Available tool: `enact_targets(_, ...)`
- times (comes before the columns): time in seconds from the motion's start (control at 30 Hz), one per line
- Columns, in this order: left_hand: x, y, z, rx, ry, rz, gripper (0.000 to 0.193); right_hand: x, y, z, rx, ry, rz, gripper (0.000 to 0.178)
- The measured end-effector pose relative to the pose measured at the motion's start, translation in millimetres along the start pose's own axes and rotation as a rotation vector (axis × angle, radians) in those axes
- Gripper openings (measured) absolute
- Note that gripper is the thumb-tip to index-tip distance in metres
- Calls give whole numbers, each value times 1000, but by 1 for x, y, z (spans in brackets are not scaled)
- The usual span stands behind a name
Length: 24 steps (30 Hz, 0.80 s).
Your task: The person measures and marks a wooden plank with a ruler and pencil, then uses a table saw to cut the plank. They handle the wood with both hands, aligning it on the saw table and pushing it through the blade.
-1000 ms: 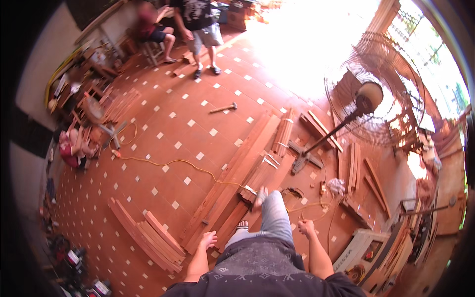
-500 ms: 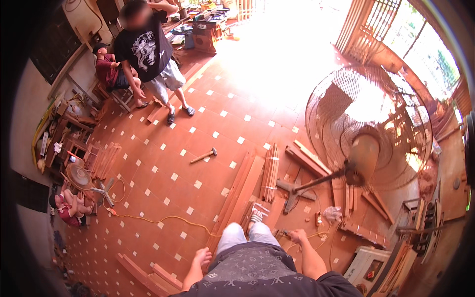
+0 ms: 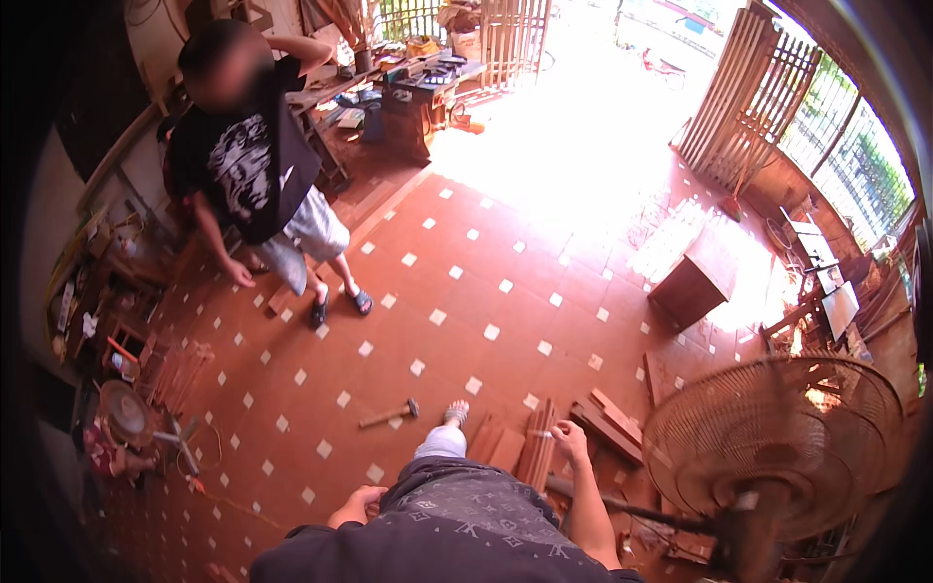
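My left hand (image 3: 363, 501) hangs beside my dark patterned shirt, its fingers loosely bent and nothing visible in them. My right hand (image 3: 570, 440) is raised in front of me, above a bundle of wooden strips (image 3: 536, 449) on the floor. Its fingers are closed together, with a small pale thing at their tips too small to name. A hammer (image 3: 389, 415) with a wooden handle lies on the tiles ahead of my left hand. My sandalled foot (image 3: 455, 413) is on the floor between the hammer and the strips.
A large standing fan (image 3: 777, 437) rises at my right. Wooden planks (image 3: 612, 423) lie near it, and a brown wooden box (image 3: 695, 282) stands beyond. A person (image 3: 258, 165) in a black shirt stands ahead left. A smaller fan (image 3: 126, 413) and stacked wood are along the left wall.
I have moved forward past the planks, so the hammer and the standing person appear closer. The large fan has shifted down in view. My right hand has risen forward; the left is nearer my side.
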State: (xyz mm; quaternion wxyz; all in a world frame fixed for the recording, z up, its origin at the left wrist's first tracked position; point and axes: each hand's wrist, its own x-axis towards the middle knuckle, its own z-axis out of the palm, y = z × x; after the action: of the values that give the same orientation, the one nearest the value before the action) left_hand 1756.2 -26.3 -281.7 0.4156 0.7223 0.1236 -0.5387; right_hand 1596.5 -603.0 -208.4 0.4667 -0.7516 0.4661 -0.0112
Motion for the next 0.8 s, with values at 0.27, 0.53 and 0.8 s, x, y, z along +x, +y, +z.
enact_targets(0.27,232,425,-143,313,417,298,37,127,-13,130,452,-342,791,15)
enact_targets(0.53,349,720,-177,215,344,567,36,295,-89,119,110,-556,1167,13)
enact_targets(0.8,420,722,-243,-41,276,-284,34,804,-361,123,-253,27,203,26)
